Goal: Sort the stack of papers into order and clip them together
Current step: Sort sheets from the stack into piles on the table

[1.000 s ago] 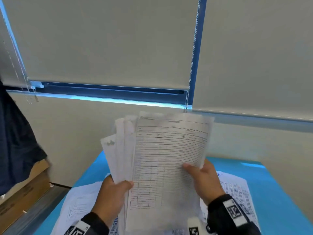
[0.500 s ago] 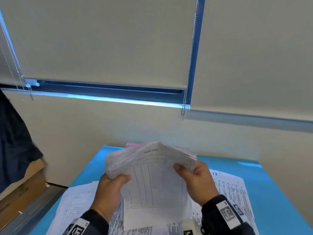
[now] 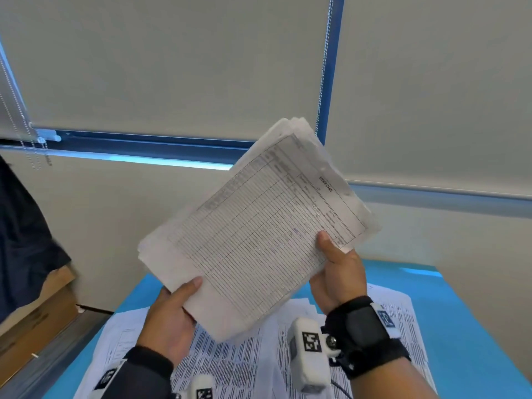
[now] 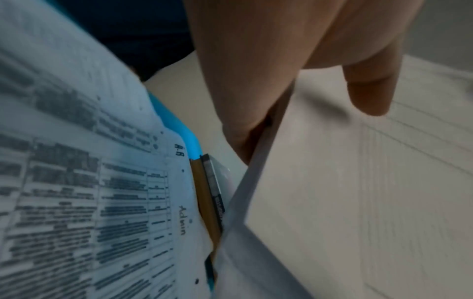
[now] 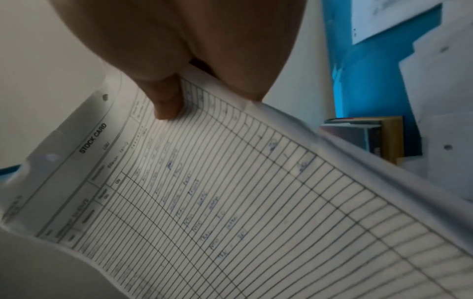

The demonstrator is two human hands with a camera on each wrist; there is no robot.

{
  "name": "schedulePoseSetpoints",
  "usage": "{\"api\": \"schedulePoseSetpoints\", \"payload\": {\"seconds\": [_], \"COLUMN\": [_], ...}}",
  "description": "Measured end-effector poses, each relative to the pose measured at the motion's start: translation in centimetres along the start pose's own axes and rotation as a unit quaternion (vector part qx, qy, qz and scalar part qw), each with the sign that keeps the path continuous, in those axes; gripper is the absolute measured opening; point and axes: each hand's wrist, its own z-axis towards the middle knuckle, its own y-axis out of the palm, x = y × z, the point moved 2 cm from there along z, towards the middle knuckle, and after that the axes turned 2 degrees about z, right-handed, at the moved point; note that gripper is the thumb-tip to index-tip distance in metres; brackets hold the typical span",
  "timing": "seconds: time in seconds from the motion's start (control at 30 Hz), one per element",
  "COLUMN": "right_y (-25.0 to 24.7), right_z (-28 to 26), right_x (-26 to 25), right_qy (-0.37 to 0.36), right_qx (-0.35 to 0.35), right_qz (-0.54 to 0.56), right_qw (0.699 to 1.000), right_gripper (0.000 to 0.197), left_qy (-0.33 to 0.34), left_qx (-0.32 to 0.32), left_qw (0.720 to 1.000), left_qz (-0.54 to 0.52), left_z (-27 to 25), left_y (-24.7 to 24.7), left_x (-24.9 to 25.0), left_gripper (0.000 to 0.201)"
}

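A stack of papers [image 3: 259,226] with a lined "STOCK CARD" form on top is held up in the air above the blue table [image 3: 466,326], turned diagonally with its heading toward the upper right. My left hand [image 3: 175,309] grips the stack's lower left edge, thumb on top. My right hand [image 3: 336,269] grips the right edge, thumb pressed on the form. In the right wrist view the thumb [image 5: 166,99] lies on the stack of papers [image 5: 256,202]. In the left wrist view my left hand [image 4: 294,81] pinches the stack's edge [image 4: 332,202]. No clip is in sight.
More printed sheets [image 3: 230,367] lie spread over the blue table under my hands. A cardboard box [image 3: 34,321] and a dark garment [image 3: 20,240] are at the left. Roller blinds [image 3: 172,67] and a wall stand behind the table.
The fanned, upright sheets were gathered low into one bundle, then raised and turned clockwise to a diagonal. Both hands have kept hold of it throughout.
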Motion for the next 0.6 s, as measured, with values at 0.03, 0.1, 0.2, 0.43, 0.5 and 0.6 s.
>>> {"api": "schedulePoseSetpoints", "payload": {"seconds": [0.03,0.1,0.2,0.43,0.5,0.6], "right_y": [-0.3,-1.4,-4.0,-7.6,-7.1,-6.6], "right_z": [0.2,0.4,0.3,0.1,0.0,0.1], "right_x": [0.4,0.9,0.1,-0.7,-0.5,-0.6], "right_qy": [0.011,0.036,0.070,0.112,0.091,0.047], "right_qx": [-0.003,-0.011,-0.008,-0.068,-0.081,-0.055], "right_qz": [0.008,0.019,-0.023,-0.315,-0.368,-0.370], "right_qw": [1.000,0.999,0.997,0.940,0.922,0.926], "right_gripper": [0.033,0.039,0.046,0.032,0.030,0.026], "left_qy": [0.003,0.019,0.067,0.093,0.087,0.095], "left_qx": [0.005,0.010,0.003,0.018,0.017,0.022], "left_qw": [1.000,1.000,0.994,0.970,0.966,0.967], "left_qz": [-0.010,0.005,0.084,0.226,0.242,0.237], "left_z": [0.3,0.8,0.8,0.1,-0.1,-0.3], "left_y": [-0.3,-0.9,-2.2,-4.3,-4.3,-4.1], "left_x": [0.3,1.5,4.0,5.0,4.3,3.9], "left_gripper": [0.039,0.037,0.039,0.027,0.025,0.025]}}
